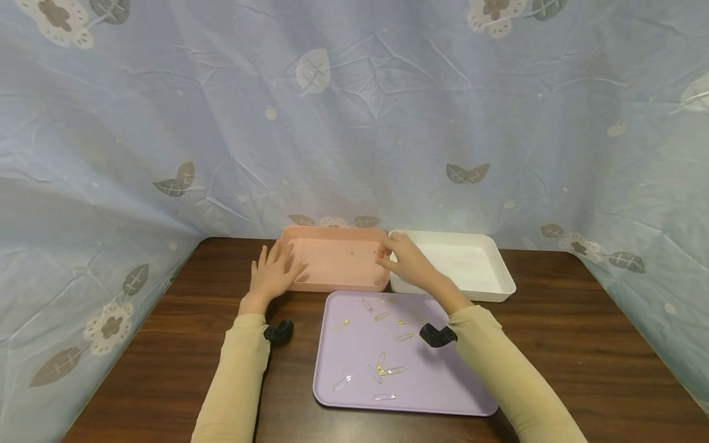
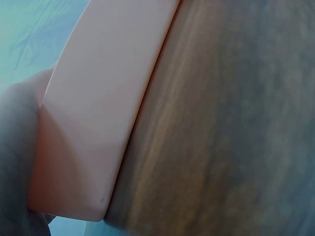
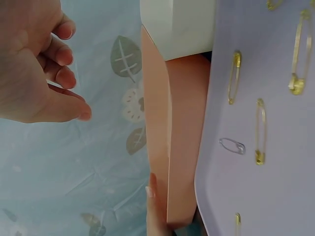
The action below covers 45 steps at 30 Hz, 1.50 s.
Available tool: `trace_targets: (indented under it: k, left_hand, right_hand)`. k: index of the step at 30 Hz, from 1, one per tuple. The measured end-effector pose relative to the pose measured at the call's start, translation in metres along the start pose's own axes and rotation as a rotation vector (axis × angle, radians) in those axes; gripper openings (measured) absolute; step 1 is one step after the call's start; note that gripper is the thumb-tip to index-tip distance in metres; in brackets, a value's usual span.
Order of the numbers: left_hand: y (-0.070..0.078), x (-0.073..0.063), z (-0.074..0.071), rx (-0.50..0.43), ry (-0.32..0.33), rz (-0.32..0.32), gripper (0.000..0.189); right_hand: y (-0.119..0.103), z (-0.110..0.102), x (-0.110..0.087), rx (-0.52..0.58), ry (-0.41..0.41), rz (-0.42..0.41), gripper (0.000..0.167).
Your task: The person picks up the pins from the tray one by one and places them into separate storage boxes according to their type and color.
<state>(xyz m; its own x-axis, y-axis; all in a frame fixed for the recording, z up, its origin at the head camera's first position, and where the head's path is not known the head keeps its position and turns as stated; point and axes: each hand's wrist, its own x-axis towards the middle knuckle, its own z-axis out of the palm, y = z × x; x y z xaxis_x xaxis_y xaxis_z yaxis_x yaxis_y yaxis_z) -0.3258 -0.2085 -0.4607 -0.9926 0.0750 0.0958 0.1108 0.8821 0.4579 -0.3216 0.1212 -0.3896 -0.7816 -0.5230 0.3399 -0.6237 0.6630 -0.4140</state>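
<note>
My left hand [image 1: 271,275] rests at the left end of a pink tray [image 1: 332,287], fingers spread. In the left wrist view the same hand [image 2: 19,132] lies against the end of the pink tray [image 2: 93,103]. Over the pink tray's right end hovers my right hand [image 1: 407,261], fingers loosely bent and thumb apart from them. The right wrist view shows that hand [image 3: 37,73] holding nothing. Small silvery safety pins [image 1: 354,253] lie inside the pink tray. Gold safety pins [image 3: 261,132] and a silver safety pin [image 3: 232,146] lie on a lilac tray [image 1: 443,381].
A white tray [image 1: 487,271] stands right of the pink one, close against it. In front of both lies the lilac tray with several scattered pins. All stand on a dark wooden table [image 1: 554,320]. A patterned blue cloth [image 1: 343,135] hangs behind and at the sides.
</note>
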Motion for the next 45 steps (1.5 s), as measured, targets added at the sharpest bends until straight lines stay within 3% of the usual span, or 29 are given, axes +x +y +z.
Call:
trace_targets:
  k: [10,21,31,38,45]
  left_hand:
    - [0.001,0.000,0.000,-0.008,-0.013,-0.006,0.081]
    - [0.000,0.000,0.000,-0.008,-0.020,-0.009,0.080]
    - [0.001,0.000,-0.001,-0.009,-0.033,-0.007,0.077]
    - [0.001,0.000,-0.001,-0.001,-0.026,-0.009,0.078]
    - [-0.001,0.000,0.000,-0.006,-0.021,-0.002,0.079]
  right_hand:
    - [-0.002,-0.001,-0.034,-0.006,0.011,-0.039,0.011]
    - [-0.006,-0.002,-0.076,0.067,-0.017,0.037,0.009]
    - [-0.005,0.004,-0.107,0.050,0.017,0.011,0.014]
    - [-0.011,0.002,-0.121,0.112,-0.033,0.028,0.015]
    - [-0.016,0.008,-0.133,0.151,-0.098,-0.024,0.012]
